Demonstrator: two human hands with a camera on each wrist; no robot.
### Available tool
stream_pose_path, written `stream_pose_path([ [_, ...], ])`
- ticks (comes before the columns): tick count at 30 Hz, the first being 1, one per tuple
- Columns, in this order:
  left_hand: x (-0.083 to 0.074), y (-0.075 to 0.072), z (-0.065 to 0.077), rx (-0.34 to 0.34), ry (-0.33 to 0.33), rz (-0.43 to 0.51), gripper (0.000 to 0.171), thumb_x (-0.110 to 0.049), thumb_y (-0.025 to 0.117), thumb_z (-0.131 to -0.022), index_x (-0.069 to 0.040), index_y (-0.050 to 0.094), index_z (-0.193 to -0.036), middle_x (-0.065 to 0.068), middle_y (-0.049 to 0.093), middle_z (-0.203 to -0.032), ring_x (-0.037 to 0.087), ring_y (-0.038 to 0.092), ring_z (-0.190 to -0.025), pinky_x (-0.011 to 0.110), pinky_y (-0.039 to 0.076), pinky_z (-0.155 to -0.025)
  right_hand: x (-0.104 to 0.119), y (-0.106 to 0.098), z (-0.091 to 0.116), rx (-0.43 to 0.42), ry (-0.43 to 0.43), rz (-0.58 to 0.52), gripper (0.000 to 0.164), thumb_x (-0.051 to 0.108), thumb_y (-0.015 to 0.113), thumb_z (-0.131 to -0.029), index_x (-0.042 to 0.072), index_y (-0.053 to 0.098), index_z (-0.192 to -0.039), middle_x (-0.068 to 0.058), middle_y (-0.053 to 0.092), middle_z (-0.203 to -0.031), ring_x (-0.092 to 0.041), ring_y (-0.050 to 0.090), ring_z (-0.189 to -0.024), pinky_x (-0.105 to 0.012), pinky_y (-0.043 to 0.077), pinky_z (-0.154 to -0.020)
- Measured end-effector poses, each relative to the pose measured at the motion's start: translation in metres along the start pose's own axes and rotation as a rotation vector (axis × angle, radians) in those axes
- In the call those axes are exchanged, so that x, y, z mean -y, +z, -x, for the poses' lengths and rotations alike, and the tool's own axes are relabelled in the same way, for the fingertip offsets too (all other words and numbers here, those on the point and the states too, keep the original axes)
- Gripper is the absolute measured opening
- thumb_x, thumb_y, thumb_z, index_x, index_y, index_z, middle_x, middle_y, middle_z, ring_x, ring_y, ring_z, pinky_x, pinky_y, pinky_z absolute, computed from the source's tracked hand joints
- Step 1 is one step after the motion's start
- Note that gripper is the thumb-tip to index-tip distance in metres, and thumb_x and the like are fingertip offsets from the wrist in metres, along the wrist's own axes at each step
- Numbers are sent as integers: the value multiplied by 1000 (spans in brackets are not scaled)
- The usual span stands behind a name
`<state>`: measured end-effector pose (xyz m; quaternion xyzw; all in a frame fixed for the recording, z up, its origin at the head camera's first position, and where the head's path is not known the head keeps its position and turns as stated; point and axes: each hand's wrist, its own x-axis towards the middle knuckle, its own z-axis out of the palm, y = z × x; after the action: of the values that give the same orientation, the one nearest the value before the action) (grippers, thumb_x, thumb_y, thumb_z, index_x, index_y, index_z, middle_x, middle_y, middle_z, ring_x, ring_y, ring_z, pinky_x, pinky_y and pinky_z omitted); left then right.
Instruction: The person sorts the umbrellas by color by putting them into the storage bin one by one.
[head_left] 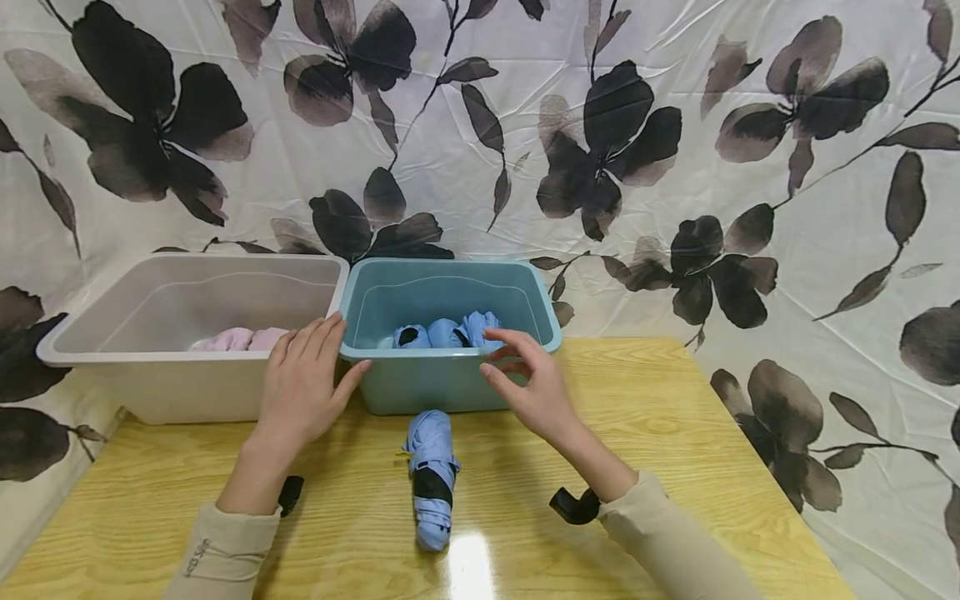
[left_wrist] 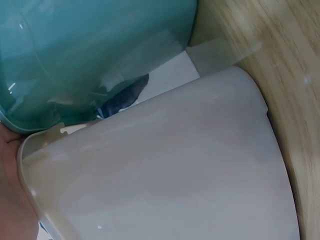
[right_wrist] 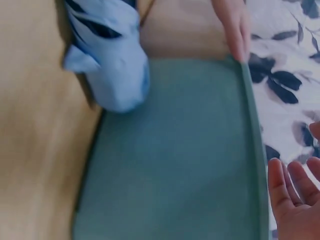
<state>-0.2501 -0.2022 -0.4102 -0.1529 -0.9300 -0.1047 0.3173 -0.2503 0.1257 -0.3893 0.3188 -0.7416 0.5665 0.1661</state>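
My left hand (head_left: pixel 303 379) rests with extended fingers across the front corners where the grey bin (head_left: pixel 187 392) and the teal bin (head_left: pixel 427 383) meet. At the teal bin's front right, my right hand (head_left: pixel 536 387) hovers by the rim with loosely bent fingers and nothing in them; the right wrist view has its fingers (right_wrist: pixel 280 187) beside that rim. A folded blue umbrella (head_left: pixel 433 512) with a black band lies on the table, pointing at the teal bin. Inside that bin sit several similar blue bundles (head_left: pixel 446 333). Pink bundles (head_left: pixel 232 339) lie in the grey bin, partly hidden.
Both bins stand side by side at the back of the wood-grain table (head_left: pixel 637 433). Behind them hangs a white sheet (head_left: pixel 480 158) with dark flowers. The table's right edge slants down toward the front.
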Motion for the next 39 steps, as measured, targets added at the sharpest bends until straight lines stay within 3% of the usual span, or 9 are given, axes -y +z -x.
stream_pose_path([
  [6,-2,-1,-2,5,3,-5,72,-42,66,-97,3,48,-150,22,49,-154,40,44,-142,58,29,-116,-8,17,23,61,52,36,45,2,75,-94,-2,62,-136,-20,63,-131,-36,68,-104,-36,62,-84],
  [15,-3,-3,-5,-10,12,1,71,-41,66,-97,4,50,-149,23,50,-153,41,45,-140,58,30,-115,-24,45,36,283,216,170,64,15,79,-93,2,51,-148,-17,51,-143,-35,67,-110,-41,63,-83],
  [20,-2,-4,-5,-11,18,-1,71,-41,66,-97,4,50,-149,23,51,-152,41,46,-140,58,31,-115,-29,57,40,402,266,332,75,34,79,-93,5,46,-154,-15,47,-147,-32,62,-115,-40,57,-94],
  [24,-2,-4,-4,-7,15,-3,71,-41,67,-96,4,50,-149,23,51,-152,41,46,-139,58,31,-115,-34,67,42,478,314,395,85,47,78,-92,8,42,-157,-16,45,-151,-29,60,-121,-42,53,-101],
  [29,-1,-3,-3,-8,11,-4,71,-41,67,-97,4,50,-149,23,51,-152,41,46,-139,57,30,-116,-38,79,42,536,357,451,89,55,77,-89,13,41,-160,-15,42,-156,-31,55,-134,-47,49,-108],
  [39,-1,-3,0,-7,7,-7,71,-42,67,-97,4,50,-148,23,51,-152,41,46,-140,57,31,-115,-38,93,42,571,402,472,91,53,80,-86,14,42,-159,-14,45,-153,-31,58,-129,-45,52,-104],
])
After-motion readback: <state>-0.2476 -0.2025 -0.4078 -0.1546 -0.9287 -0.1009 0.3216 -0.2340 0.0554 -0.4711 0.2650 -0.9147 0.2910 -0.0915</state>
